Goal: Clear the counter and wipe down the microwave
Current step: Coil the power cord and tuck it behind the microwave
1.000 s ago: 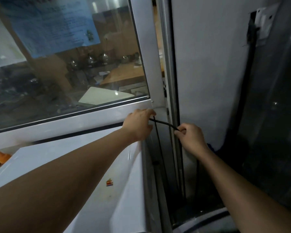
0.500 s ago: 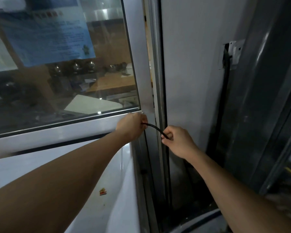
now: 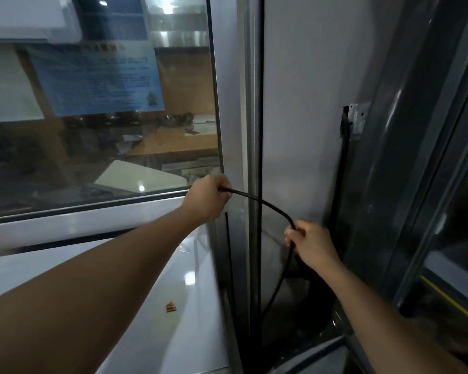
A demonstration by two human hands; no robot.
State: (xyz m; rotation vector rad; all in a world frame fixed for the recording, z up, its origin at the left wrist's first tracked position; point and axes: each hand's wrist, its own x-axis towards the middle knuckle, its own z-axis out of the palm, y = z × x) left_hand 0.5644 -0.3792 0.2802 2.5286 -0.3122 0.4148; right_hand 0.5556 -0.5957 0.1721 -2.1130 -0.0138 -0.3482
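Head view: the left hand [image 3: 207, 199], a little left of centre, is curled tight around one end of a thin black cable [image 3: 265, 204], knuckles close against the lower corner of a window frame [image 3: 229, 130]. The cable arcs from that fist toward four o'clock and passes into the right hand [image 3: 312, 245], whose fingers are closed around it; below that hand it drops toward six o'clock into the dark gap beside the frame.

At seven o'clock, under the left forearm, lies the glossy white top of the microwave [image 3: 179, 314], bearing a small orange and red sticker [image 3: 170, 307]. It stands just beside the window frame.

At ten o'clock a blue notice [image 3: 97, 79] is stuck to the window pane [image 3: 119, 147]; its print is too blurred to read. Through the glass shows a dim room with a wooden counter, the things on it too indistinct to name.

At two o'clock a wall socket [image 3: 358, 118] sits on the grey wall [image 3: 300, 103], with a second dark cord [image 3: 342, 168] hanging straight down from it. At three o'clock stands a dark glass-fronted door [image 3: 449, 211]; what is behind it cannot be made out.
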